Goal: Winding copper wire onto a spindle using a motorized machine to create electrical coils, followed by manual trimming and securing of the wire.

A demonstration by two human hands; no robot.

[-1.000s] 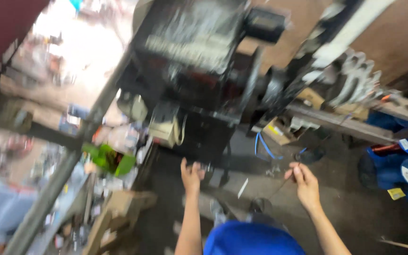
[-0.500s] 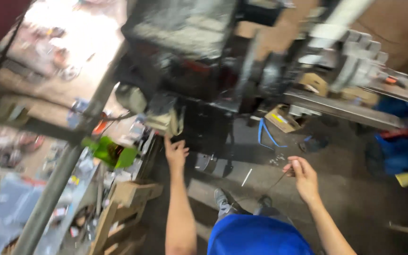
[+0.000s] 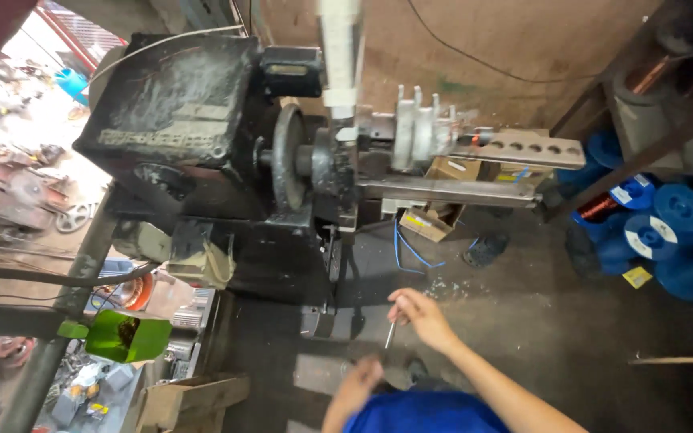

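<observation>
My right hand [image 3: 423, 317] is stretched out low over the dark floor and pinches a thin light-coloured rod or wire [image 3: 391, 333] that hangs down from the fingers. My left hand [image 3: 362, 374] is blurred, drawn back close to my blue shirt [image 3: 427, 413], with fingers curled; I cannot tell if it holds anything. Both hands are below a big black winding machine [image 3: 202, 136] with a dark wheel [image 3: 289, 156] and a grey metal former on its shaft [image 3: 419, 132].
Blue spools [image 3: 667, 236] of wire are stacked at the right under a metal shelf frame [image 3: 643, 152]. A green container [image 3: 126, 335] and a cardboard box [image 3: 190, 397] sit at the lower left. A metal post [image 3: 58, 321] slants along the left.
My left hand has pulled back from the machine's base toward my body. My right hand stays low and keeps the thin rod. The view has swung so the machine is now centred.
</observation>
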